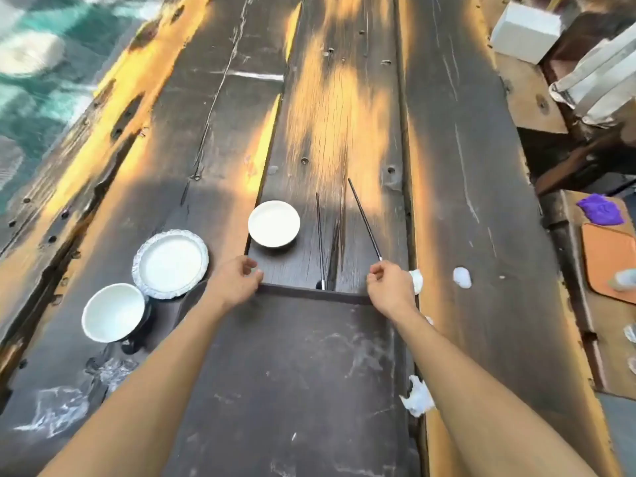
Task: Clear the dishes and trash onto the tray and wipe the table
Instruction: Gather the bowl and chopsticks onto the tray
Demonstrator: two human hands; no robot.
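Observation:
A dark rectangular tray (296,366) lies in front of me on the wooden table (464,166). My left hand (237,282) grips its far left corner and my right hand (390,287) grips its far right corner. Beyond the tray's far edge stand a small white bowl (274,223) and two black chopsticks (364,218). To the left sit a white plate with a crimped rim (170,264) and a white bowl (114,312). Crumpled white tissues (462,277) lie right of the tray, one more (418,397) by its near right side.
Crumpled clear plastic (65,404) lies at the near left. On a side surface at right are an orange mat (609,259), a purple cloth (601,210), a white box (525,32) and a canvas bag (599,84). Teal floor shows at far left.

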